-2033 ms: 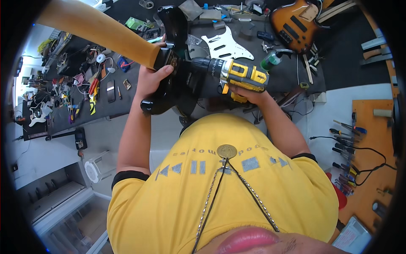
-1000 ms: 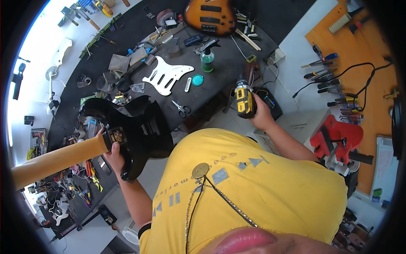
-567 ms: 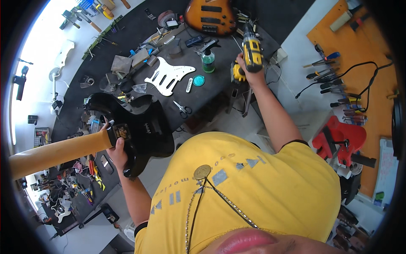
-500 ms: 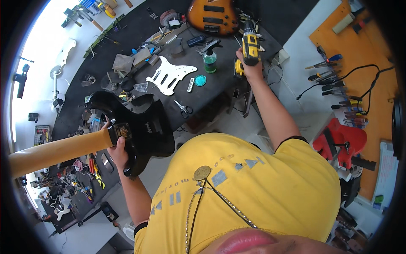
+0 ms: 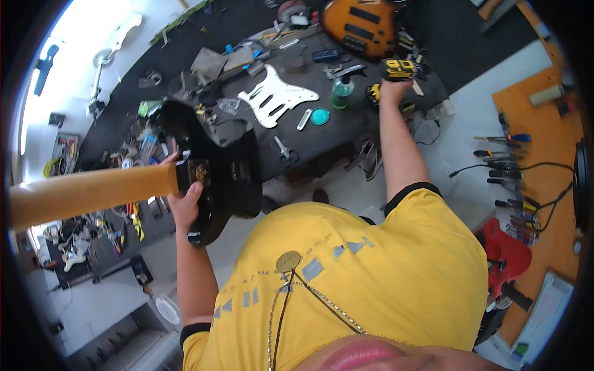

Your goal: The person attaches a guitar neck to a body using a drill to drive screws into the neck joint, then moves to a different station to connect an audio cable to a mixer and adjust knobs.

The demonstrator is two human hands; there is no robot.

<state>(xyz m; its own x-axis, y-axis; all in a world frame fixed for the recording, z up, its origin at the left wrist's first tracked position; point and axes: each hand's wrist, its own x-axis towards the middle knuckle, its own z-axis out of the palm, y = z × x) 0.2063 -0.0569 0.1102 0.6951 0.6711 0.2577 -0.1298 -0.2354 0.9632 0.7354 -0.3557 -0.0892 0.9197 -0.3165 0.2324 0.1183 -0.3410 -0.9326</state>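
My left hand (image 5: pixel 185 201) grips a black electric guitar (image 5: pixel 232 164) where its pale wooden neck (image 5: pixel 93 193) meets the body. The thumb lies over the neck joint plate (image 5: pixel 198 172), and the other fingers are mostly hidden behind the neck. The guitar's back is toward me and the neck reaches out to the left. At the bench's right end, my right hand (image 5: pixel 394 93) is closed around a yellow and black cordless drill (image 5: pixel 399 69). The drill lies sideways over the bench, with its battery (image 5: pixel 373 93) left of my wrist. Whether it touches the bench I cannot tell.
On the dark bench (image 5: pixel 229 137) lie a white pickguard (image 5: pixel 272 102), a turquoise round tin (image 5: pixel 320 116), scissors (image 5: pixel 284 150) and a green spray bottle (image 5: pixel 341 93). A sunburst bass body (image 5: pixel 359 28) lies behind. Screwdrivers (image 5: pixel 504 154) hang at right, near a red guitar body (image 5: pixel 507 256).
My view has swung, so the bench things sit further right. The drill has turned from pointing away to lying sideways. The guitar stays in my left hand, slightly tilted.
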